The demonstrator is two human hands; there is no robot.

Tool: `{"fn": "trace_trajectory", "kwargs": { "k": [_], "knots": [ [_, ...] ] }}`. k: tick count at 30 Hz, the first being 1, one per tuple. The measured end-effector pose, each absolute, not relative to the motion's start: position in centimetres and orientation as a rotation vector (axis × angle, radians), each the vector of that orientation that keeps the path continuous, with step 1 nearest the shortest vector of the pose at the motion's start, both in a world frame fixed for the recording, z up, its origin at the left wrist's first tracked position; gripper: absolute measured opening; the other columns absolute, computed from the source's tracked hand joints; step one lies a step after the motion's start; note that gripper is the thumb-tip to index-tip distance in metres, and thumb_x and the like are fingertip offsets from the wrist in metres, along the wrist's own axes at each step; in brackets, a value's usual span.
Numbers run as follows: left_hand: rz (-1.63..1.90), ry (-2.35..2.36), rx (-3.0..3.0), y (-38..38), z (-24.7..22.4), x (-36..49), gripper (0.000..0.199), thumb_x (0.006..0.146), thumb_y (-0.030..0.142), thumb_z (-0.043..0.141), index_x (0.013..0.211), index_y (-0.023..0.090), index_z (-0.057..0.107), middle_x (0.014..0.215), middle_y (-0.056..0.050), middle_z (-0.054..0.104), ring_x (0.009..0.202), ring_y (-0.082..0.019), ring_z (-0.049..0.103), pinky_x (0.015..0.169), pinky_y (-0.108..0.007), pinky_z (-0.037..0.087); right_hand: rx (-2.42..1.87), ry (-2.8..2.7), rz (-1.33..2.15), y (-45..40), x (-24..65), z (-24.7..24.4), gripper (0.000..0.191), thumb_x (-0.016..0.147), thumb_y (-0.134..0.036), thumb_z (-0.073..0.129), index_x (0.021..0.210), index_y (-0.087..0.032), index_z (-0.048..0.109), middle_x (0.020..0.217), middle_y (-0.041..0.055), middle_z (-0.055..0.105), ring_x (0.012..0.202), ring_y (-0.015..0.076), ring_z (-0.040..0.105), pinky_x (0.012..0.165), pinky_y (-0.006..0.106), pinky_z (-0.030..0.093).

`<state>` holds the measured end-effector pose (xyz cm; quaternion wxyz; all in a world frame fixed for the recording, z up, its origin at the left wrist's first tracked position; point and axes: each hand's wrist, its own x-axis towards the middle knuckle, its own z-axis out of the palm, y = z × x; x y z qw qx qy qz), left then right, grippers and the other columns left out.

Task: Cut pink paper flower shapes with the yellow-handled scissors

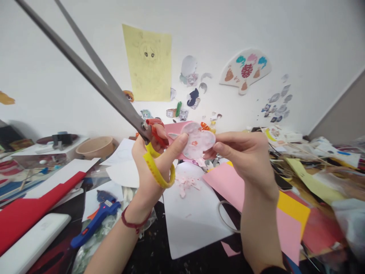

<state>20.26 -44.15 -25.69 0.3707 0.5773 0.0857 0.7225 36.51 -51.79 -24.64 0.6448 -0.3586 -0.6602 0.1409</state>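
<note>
My left hand is closed, with the yellow-handled scissors hooked in it. Their long blades are spread and point up and to the left. The same hand's thumb presses on a pale flower-shaped paper cutout with small orange blossoms on it. Behind the cutout shows pink paper, partly covered by it and by my fingers. My right hand pinches the right edge of the cutout between thumb and fingers. Below both hands, pink paper scraps lie on a white sheet.
At the left are a blue glue gun, a white power-bank-like block, a red strip and a tan bowl. Pink card and yellow card lie at right. A drawing hangs on the wall.
</note>
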Motion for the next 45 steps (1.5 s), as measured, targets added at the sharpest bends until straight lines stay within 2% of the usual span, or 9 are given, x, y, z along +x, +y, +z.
{"fn": "trace_trajectory", "kwargs": {
  "k": [6, 11, 16, 23, 33, 38, 45],
  "knots": [
    [1.805, 0.253, 1.46, -43.9, -25.8, 20.4, 0.026, 0.074, 0.024, 0.085, 0.074, 0.021, 0.059, 0.073, 0.002, 0.057, 0.071, -0.016, 0.062, 0.068, -0.033, 0.053, -0.78, -1.504, 0.284, -51.8, 36.6, -24.6, 0.004, 0.085, -0.021, 0.077, 0.086, -0.024, 0.08, 0.072, 0.0005, 0.077, 0.063, 0.0147, 0.073, 0.061, 0.026, 0.066],
    [1.808, 0.285, 1.49, -44.1, -25.8, 20.2, 0.028, 0.074, 0.023, 0.084, 0.077, 0.02, 0.057, 0.082, -0.001, 0.06, 0.085, -0.019, 0.067, 0.075, -0.032, 0.055, -0.823, -1.492, 0.286, -51.8, 36.6, -24.5, 0.002, 0.084, -0.024, 0.078, 0.083, -0.023, 0.08, 0.072, 0.001, 0.077, 0.063, 0.0148, 0.073, 0.06, 0.026, 0.066],
    [1.784, 0.258, 1.479, -44.0, -26.0, 20.3, 0.032, 0.073, 0.025, 0.085, 0.079, 0.02, 0.055, 0.084, 0.001, 0.058, 0.078, -0.015, 0.063, 0.073, -0.03, 0.054, -0.85, -1.484, 0.276, -52.1, 36.8, -24.5, 0.003, 0.083, -0.023, 0.078, 0.085, -0.022, 0.08, 0.073, 0.0019, 0.077, 0.065, 0.0158, 0.074, 0.063, 0.027, 0.067],
    [1.787, 0.259, 1.479, -43.9, -26.3, 20.4, 0.033, 0.073, 0.025, 0.087, 0.079, 0.02, 0.055, 0.083, 0.001, 0.057, 0.081, -0.015, 0.062, 0.078, -0.032, 0.053, -0.882, -1.458, 0.298, -52.1, 36.4, -24.5, 0.004, 0.084, -0.023, 0.078, 0.086, -0.023, 0.08, 0.073, 0.0006, 0.076, 0.065, 0.0144, 0.074, 0.063, 0.025, 0.065],
    [1.793, 0.25, 1.505, -43.8, -26.1, 20.4, 0.029, 0.075, 0.024, 0.084, 0.078, 0.02, 0.055, 0.079, 0.001, 0.056, 0.074, -0.012, 0.059, 0.07, -0.028, 0.05, -0.955, -1.409, 0.205, -51.9, 35.5, -24.7, 0.005, 0.083, -0.025, 0.079, 0.079, -0.022, 0.079, 0.069, 0.0, 0.075, 0.062, 0.0129, 0.071, 0.061, 0.023, 0.063],
    [1.767, 0.247, 1.47, -43.8, -26.2, 20.5, 0.035, 0.072, 0.026, 0.087, 0.08, 0.019, 0.053, 0.079, 0.002, 0.053, 0.069, -0.01, 0.056, 0.065, -0.025, 0.048, -0.956, -1.413, 0.225, -52.1, 35.7, -24.5, 0.002, 0.081, -0.022, 0.08, 0.08, -0.024, 0.08, 0.068, -0.0014, 0.074, 0.062, 0.0119, 0.071, 0.061, 0.021, 0.063],
    [1.756, 0.243, 1.469, -43.8, -26.2, 20.4, 0.034, 0.073, 0.023, 0.086, 0.08, 0.019, 0.053, 0.079, 0.002, 0.053, 0.071, -0.011, 0.057, 0.066, -0.026, 0.048, -0.948, -1.433, 0.25, -52.1, 35.7, -24.5, 0.006, 0.082, -0.02, 0.079, 0.081, -0.026, 0.08, 0.069, -0.0026, 0.074, 0.062, 0.0109, 0.071, 0.061, 0.02, 0.063]
  ]
}}
